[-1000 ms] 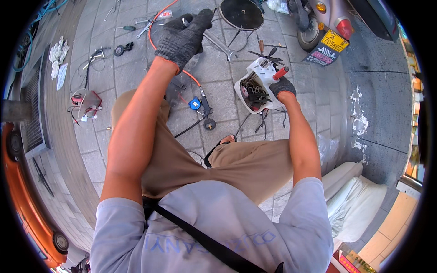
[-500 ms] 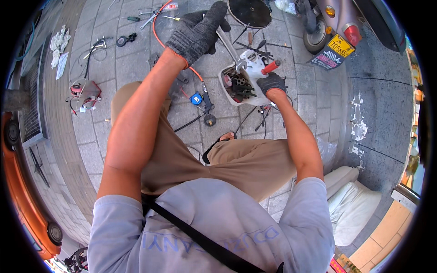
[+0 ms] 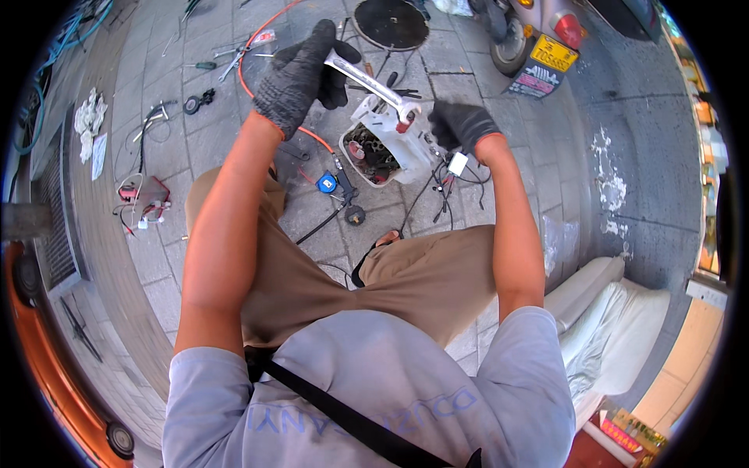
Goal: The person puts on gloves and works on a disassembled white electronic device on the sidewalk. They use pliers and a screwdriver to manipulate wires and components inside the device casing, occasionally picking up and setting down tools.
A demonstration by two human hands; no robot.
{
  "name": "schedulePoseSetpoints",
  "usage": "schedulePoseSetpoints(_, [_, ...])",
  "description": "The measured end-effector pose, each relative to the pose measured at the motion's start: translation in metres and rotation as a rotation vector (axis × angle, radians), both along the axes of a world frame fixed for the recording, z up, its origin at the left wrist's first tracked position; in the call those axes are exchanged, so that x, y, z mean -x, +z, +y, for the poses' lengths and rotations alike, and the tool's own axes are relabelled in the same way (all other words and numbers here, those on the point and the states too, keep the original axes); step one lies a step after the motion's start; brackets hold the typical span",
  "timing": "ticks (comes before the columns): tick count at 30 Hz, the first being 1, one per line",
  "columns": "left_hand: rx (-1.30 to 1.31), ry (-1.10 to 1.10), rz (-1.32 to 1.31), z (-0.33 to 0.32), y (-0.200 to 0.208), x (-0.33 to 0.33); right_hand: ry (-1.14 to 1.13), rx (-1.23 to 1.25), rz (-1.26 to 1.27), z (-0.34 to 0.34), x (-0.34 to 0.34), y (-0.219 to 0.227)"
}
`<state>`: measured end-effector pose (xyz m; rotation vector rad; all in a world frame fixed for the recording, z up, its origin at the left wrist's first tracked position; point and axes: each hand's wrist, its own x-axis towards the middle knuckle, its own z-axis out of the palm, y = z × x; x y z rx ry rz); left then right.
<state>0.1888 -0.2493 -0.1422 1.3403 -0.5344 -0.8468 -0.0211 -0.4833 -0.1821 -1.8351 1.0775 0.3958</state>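
Note:
My left hand (image 3: 300,82), in a dark grey knitted glove, is closed round one end of a steel combination wrench (image 3: 373,84). The wrench slants down to the right, its open jaw above a cut-open white plastic jug (image 3: 409,156). Dark and reddish small parts (image 3: 376,154) lie inside the jug. Part of a red piece (image 3: 406,125) shows just under the jaw. My gloved right hand (image 3: 466,125) is just right of the jaw, above the jug's right side. Its fingers are blurred and partly turned away, so I cannot see whether they hold anything.
An orange hose (image 3: 316,136) runs to a tyre inflator with a blue gauge (image 3: 328,182). Wires with a white connector (image 3: 458,164) lie right of the jug. A red battery (image 3: 144,191) sits left, a round black-topped stool (image 3: 392,23) ahead, a scooter (image 3: 511,43) ahead right.
The wrench's jaw has swung up and away from the jug. My right hand has come off the jug's side and moved up. The view has shifted slightly.

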Motion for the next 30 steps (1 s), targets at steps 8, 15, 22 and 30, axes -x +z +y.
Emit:
schedulePoseSetpoints(8, [0.207,-0.211,0.165,-0.012,-0.011,0.016,-0.259,-0.391,-0.739,0.06,0.018,0.062])
schedulePoseSetpoints(15, [-0.196,-0.104,-0.095,-0.014,-0.011,0.021,-0.4,0.007,-0.781,0.01,0.041,0.066])
schedulePoseSetpoints(22, [-0.386,-0.138,-0.328,-0.004,-0.03,0.014,-0.025,0.814,-0.164,-0.045,0.057,-0.02])
schedulePoseSetpoints(30, [-0.909,-0.739,-0.943,0.006,-0.049,0.019,0.437,0.77,-0.118,-0.072,0.058,-0.049])
